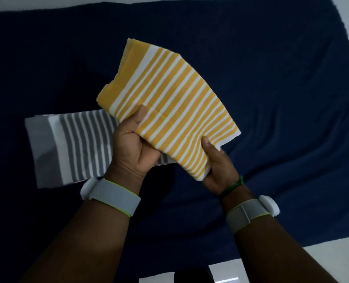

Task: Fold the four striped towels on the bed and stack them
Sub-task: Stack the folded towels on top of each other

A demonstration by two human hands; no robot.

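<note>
Landmark for all positions: the folded grey-and-white striped cotton towel point(71, 148), lying flat on the dark navy blanket-covered bed point(271, 78).

Folded yellow-and-white striped cotton towel point(167, 105): held in the air above and to the right of the grey towel, overlapping its right end in view. Not touching the bed.

Hands: left hand point(134, 146) grasps the yellow towel's near edge, thumb on top, fingers hidden beneath. Right hand point(218, 166) grasps the near right corner, thumb on top, remaining fingers out of sight under the cloth. Both carry pale wristbands.

Handling judgement: thin woven fabric, light, soft, no stiffness of its own; the far corner curves rather than holding flat. Several layers show at the far left edge, so the layers may slide apart or fan open if gripped on a single ply. Not fragile, not slippery. Best hold appears to be through all layers at the near edge, two points well apart, as now, with fingers supporting underneath.

Only two towels visible; the other two are not in view.
</note>
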